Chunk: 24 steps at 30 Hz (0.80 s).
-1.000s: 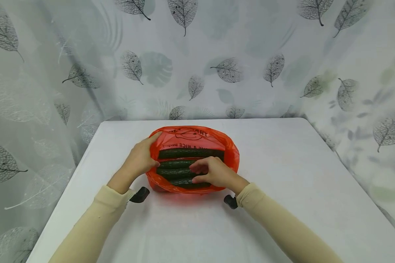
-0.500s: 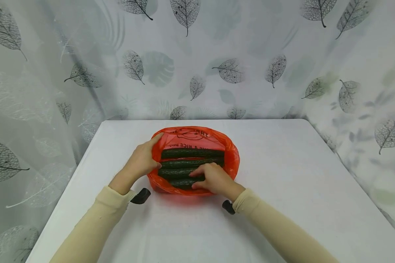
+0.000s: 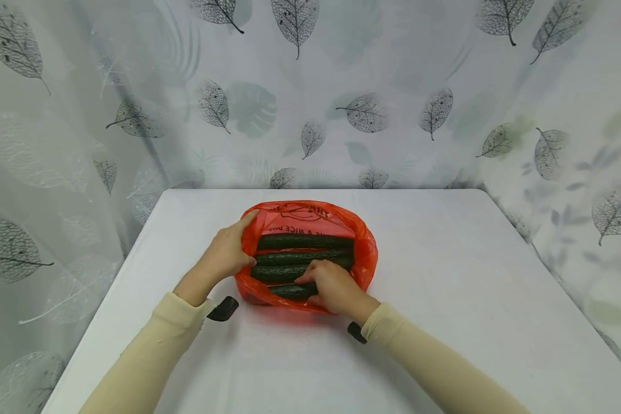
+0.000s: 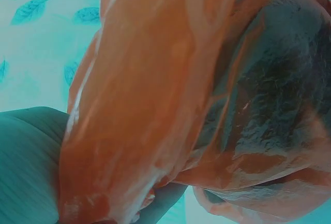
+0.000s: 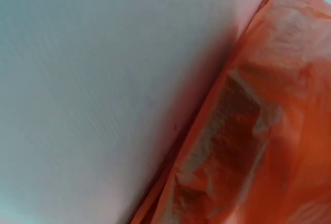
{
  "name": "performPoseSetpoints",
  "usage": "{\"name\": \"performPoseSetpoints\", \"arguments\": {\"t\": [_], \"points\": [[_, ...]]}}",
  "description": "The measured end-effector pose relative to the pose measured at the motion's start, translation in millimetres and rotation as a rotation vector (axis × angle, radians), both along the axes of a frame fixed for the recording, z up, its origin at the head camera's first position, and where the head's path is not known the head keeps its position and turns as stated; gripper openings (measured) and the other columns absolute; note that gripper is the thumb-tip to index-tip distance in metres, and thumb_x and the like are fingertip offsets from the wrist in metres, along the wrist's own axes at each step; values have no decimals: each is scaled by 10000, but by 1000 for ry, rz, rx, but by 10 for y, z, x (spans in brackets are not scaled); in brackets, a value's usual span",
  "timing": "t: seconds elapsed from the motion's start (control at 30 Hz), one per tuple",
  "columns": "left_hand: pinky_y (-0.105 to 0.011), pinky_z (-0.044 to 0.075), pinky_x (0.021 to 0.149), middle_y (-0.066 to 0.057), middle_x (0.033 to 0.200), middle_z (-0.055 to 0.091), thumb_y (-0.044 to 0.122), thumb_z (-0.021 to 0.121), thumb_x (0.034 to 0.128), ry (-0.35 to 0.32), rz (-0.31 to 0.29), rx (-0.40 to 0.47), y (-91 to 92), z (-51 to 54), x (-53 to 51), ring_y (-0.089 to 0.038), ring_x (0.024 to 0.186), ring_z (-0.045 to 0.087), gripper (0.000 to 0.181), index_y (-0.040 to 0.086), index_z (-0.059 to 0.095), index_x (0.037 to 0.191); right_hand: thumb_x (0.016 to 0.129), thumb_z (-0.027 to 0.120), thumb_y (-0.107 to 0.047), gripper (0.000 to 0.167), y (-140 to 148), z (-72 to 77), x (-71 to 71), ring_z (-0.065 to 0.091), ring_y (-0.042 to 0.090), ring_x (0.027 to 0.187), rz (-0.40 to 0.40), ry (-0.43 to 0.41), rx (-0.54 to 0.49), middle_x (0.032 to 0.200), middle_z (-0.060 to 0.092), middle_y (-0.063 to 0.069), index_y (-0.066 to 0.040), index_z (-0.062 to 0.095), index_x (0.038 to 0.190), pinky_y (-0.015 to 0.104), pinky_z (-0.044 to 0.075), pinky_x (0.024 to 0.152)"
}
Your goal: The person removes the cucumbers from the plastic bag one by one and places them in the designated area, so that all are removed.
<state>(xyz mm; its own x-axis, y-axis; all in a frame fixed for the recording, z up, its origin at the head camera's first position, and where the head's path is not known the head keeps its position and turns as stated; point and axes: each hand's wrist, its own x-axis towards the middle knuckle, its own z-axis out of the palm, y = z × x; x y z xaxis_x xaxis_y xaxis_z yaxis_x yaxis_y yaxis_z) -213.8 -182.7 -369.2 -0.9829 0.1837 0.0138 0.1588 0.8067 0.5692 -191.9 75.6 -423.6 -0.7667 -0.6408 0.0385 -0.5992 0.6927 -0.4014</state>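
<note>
A red plastic bag lies on the table with its mouth facing up, several dark green cucumbers lying side by side in it. My left hand holds the bag's left rim, thumb and forefinger spread apart along it; its other fingers are hidden. Inside the bag's front right, my right hand grips the nearest cucumber, thumb on the near side and fingers on the far side. The left wrist view is mostly filled by the bag's thin wall. In the right wrist view, the bag's outside hides the fingers.
The white table extends on both sides of the bag and in front of it. Behind stands a pale curtain printed with leaves. A black piece sits under the left wrist, another under the right.
My right hand has moved down towards the bag's near rim, and its fingers have gone round the nearest cucumber. That cucumber now lies slightly apart from the others. My left hand stays on the rim.
</note>
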Motion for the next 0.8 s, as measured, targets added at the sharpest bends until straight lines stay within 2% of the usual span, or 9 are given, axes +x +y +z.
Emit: {"name": "performPoseSetpoints", "arguments": {"t": [0.13, 0.4, 0.63, 0.8], "points": [[-577, 475, 979, -291, 1371, 556, -21, 835, 704, -6, 0, -2, 4, 0, 6, -454, 1200, 552, 1055, 112, 290, 1598, 802, 846, -87, 418, -13, -17, 27, 601, 204, 1039, -5, 38, 35, 1082, 638, -21, -203, 775, 1197, 392, 536, 878], [-571, 468, 998, -273, 1404, 539, -33, 828, 707, -12, 2, -16, 2, 26, 24, -449, 1227, 538, 1062, 112, 278, 1604, 794, 772, 4, 434, -37, -28, 75, 651, 231, 1058, 17, 116, 38, 1133, 697, 13, -165, 769, 1194, 426, 548, 887], [-568, 480, 983, -251, 1432, 521, -58, 811, 727, -32, -13, -11, -21, 19, 42, -433, 1243, 521, 1056, 139, 268, 1611, 811, 776, -24, 448, -5, -41, 53, 639, 223, 1070, 20, 110, 5, 1138, 694, 6, -176, 749, 1232, 424, 541, 903], [-531, 519, 926, -251, 1412, 536, -62, 800, 732, -33, -30, -27, -41, 53, 17, -408, 1178, 549, 1042, 141, 274, 1609, 821, 793, -34, 449, 53, 53, 18, 636, 215, 1105, -12, 82, -73, 1152, 696, -3, -156, 733, 1250, 434, 514, 954]]}}
